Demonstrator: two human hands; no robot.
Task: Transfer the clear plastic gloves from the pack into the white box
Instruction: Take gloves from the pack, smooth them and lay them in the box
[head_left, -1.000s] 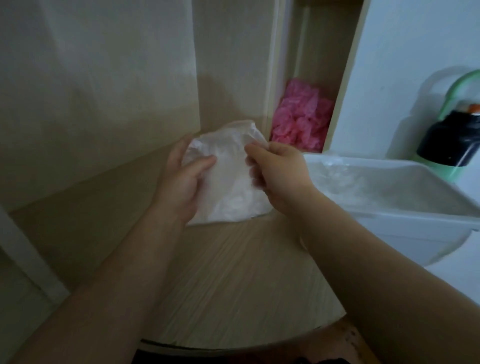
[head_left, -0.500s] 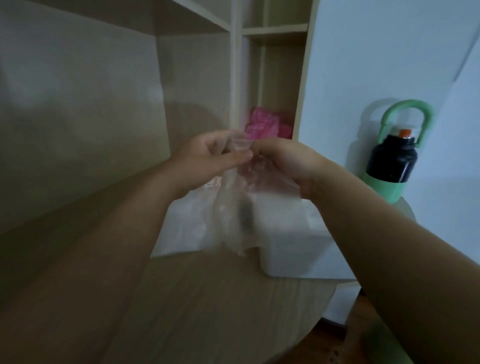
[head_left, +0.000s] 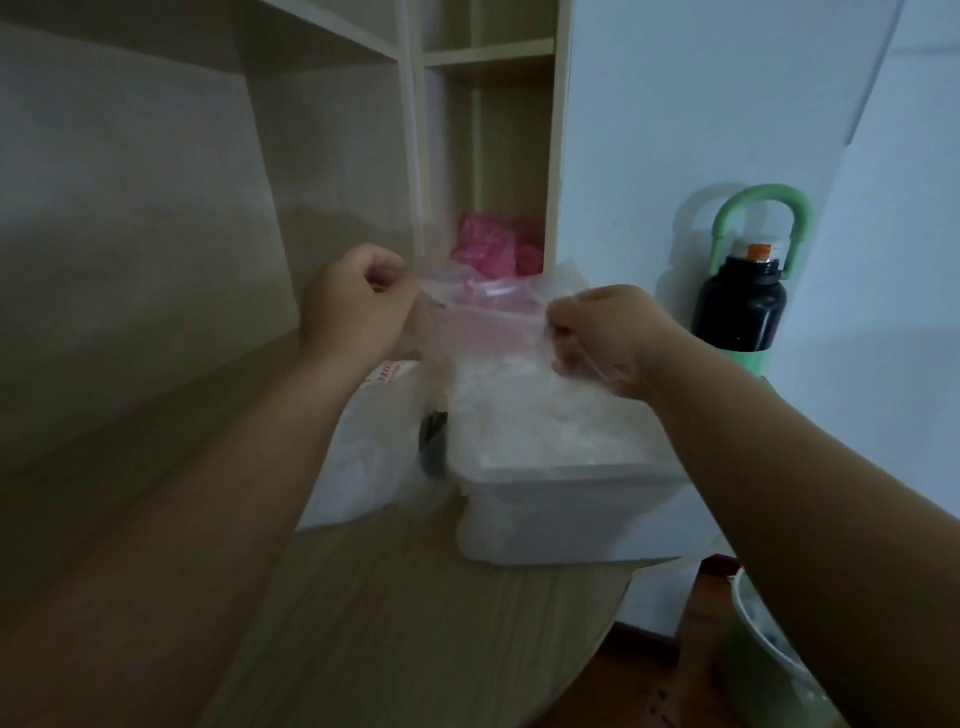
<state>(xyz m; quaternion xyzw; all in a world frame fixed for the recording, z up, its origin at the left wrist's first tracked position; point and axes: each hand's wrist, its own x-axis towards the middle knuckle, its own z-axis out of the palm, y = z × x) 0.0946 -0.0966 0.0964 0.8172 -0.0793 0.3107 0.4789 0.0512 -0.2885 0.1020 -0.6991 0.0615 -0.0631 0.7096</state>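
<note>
A thin clear plastic glove (head_left: 483, 322) is stretched in the air between my two hands, above the far side of the white box (head_left: 561, 514). My left hand (head_left: 358, 306) pinches its left edge and my right hand (head_left: 602, 332) pinches its right edge. The white box stands on the wooden table, open on top, with crumpled clear gloves (head_left: 545, 426) piled inside. The glove pack (head_left: 363, 447), a whitish plastic bag with red print, lies on the table just left of the box.
A black bottle with a green handle (head_left: 743, 291) stands right of the box against the wall. Pink plastic (head_left: 493, 249) sits in a shelf cubby behind. The round table edge (head_left: 618, 608) curves at the front right; a green bin (head_left: 769, 649) is on the floor.
My hands lifted off the pack with a glove, then drew apart, spreading it over the box. The view tilted up and to the right.
</note>
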